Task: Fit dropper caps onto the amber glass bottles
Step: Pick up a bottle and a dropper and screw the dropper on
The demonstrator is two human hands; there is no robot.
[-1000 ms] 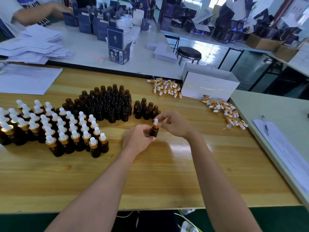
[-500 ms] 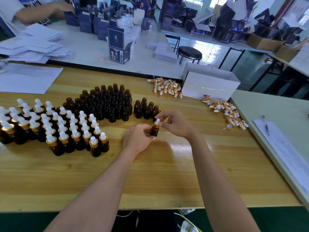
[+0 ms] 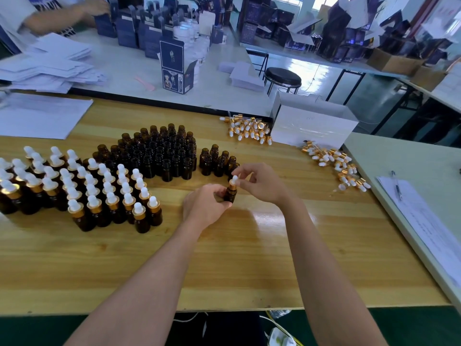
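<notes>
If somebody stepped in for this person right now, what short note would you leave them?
Left hand grips an amber bottle; right hand pinches the dropper cap sitting on its neck; how tight it is cannot be told.
Done: capped bottles stand in a cluster at the left.
To do: uncapped bottles behind the hands; loose dropper caps lie in two piles by the white box.

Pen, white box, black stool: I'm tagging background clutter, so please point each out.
pen [image 3: 396,187], head view, middle of its barrel.
white box [image 3: 311,132], head view, front wall.
black stool [image 3: 282,76], head view, top of seat.
</notes>
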